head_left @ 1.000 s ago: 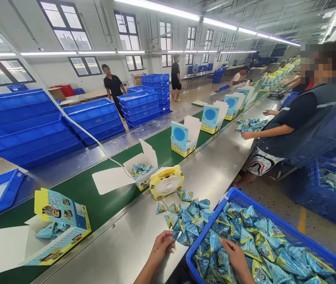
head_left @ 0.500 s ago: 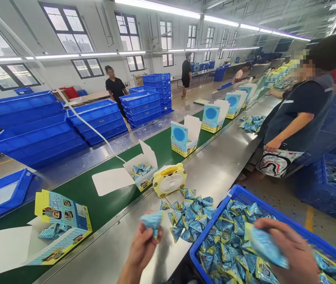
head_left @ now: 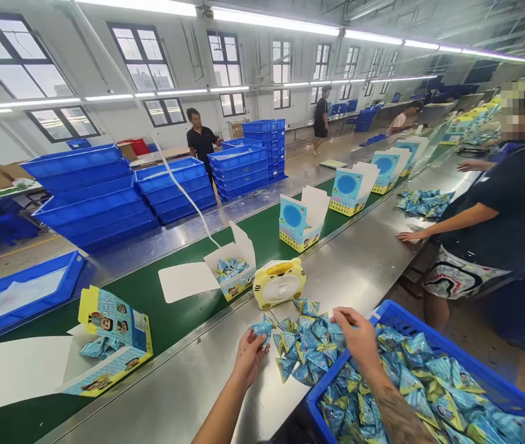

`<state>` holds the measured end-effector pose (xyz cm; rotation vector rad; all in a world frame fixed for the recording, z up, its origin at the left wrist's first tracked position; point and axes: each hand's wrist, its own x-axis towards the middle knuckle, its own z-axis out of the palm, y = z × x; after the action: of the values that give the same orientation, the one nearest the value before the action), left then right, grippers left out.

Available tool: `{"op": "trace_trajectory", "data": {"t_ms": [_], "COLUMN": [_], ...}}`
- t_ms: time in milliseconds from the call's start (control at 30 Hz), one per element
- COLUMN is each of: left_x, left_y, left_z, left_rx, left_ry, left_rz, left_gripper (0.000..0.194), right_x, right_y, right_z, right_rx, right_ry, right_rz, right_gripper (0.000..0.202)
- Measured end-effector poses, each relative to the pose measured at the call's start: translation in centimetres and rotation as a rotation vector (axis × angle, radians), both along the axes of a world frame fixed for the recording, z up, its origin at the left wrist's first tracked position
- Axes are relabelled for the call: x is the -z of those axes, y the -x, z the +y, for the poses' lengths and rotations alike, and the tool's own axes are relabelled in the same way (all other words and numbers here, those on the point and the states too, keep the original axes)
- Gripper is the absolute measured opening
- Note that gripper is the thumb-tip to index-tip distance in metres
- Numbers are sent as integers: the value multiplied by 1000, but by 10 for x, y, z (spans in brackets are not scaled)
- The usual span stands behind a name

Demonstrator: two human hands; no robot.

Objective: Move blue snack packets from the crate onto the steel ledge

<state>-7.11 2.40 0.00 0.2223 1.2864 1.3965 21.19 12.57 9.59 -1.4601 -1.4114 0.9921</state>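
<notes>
My left hand (head_left: 248, 354) pinches a blue triangular snack packet (head_left: 262, 327) just above the steel bench, at the left edge of a loose pile of the same packets (head_left: 306, 348). My right hand (head_left: 358, 338) reaches over the pile's right side, fingers bent down onto the packets. Whether it grips one I cannot tell. Its forearm crosses a blue crate (head_left: 388, 308) full of packets at the lower right. A yellow tiger-shaped fan (head_left: 278, 282) stands just beyond the pile.
On the green belt (head_left: 174, 317) lie open cartons: one with packets (head_left: 232, 271) near the fan, another (head_left: 114, 336) at the lower left, more (head_left: 302, 216) farther along. A co-worker (head_left: 512, 209) stands at the right, hand on the bench. Stacked blue crates (head_left: 91, 191) sit behind the belt.
My right hand has come from above the crate to the pile on the bench. The left hand with its packet has lowered toward the pile. The camera has shifted left.
</notes>
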Motion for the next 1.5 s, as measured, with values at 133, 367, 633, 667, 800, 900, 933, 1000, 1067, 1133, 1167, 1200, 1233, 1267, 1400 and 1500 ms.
{"op": "trace_trajectory", "data": {"t_ms": [133, 367, 633, 667, 800, 900, 933, 1000, 1067, 1133, 1167, 1200, 1233, 1267, 1400, 1500], "left_x": [61, 99, 121, 123, 127, 127, 126, 124, 119, 111, 105, 98, 89, 79, 30, -3], "left_y": [1, 6, 12, 11, 2, -6, -8, -13, -16, -18, -19, -21, -23, -27, -59, -96], "left_z": [13, -8, -40, -45, -66, -75, -77, -77, -75, -71, -69, -67, -65, -64, -62, -60], "left_rx": [3, 230, 203, 201, 210, 231, 245, 269, 293, 331, 353, 373, 390, 405, 574, 735], "left_ry": [182, 308, 358, 369, 365, 357, 351, 320, 269, 208, 173, 137, 103, 71, -32, -95], "left_rz": [26, 22, 93, 100, 103, 92, 90, 96, 119, 153, 167, 174, 175, 172, 78, -75], "left_gripper": [64, 95, 65, 63, 63, 63, 62, 59, 56, 54, 55, 57, 60, 63, 72, 107], "right_x": [67, 106, 182, 193, 222, 232, 234, 235, 232, 225, 220, 213, 205, 196, 152, 120], "right_y": [23, -70, -120, -113, -84, -77, -78, -82, -89, -97, -102, -108, -113, -117, -113, -77], "right_z": [32, 5, -42, -45, -47, -42, -39, -35, -35, -38, -41, -46, -53, -60, -105, -141], "right_rx": [-118, 6, -107, -132, -205, -219, -219, -219, -214, -198, -186, -168, -146, -123, -28, -105], "right_ry": [113, 184, 418, 436, 485, 481, 482, 488, 480, 457, 449, 447, 451, 464, 434, 253], "right_rz": [-176, -411, -735, -768, -886, -948, -955, -949, -922, -873, -840, -803, -765, -731, -500, -356], "right_gripper": [53, 73, 79, 86, 90, 78, 74, 69, 65, 63, 63, 64, 67, 72, 81, 67]}}
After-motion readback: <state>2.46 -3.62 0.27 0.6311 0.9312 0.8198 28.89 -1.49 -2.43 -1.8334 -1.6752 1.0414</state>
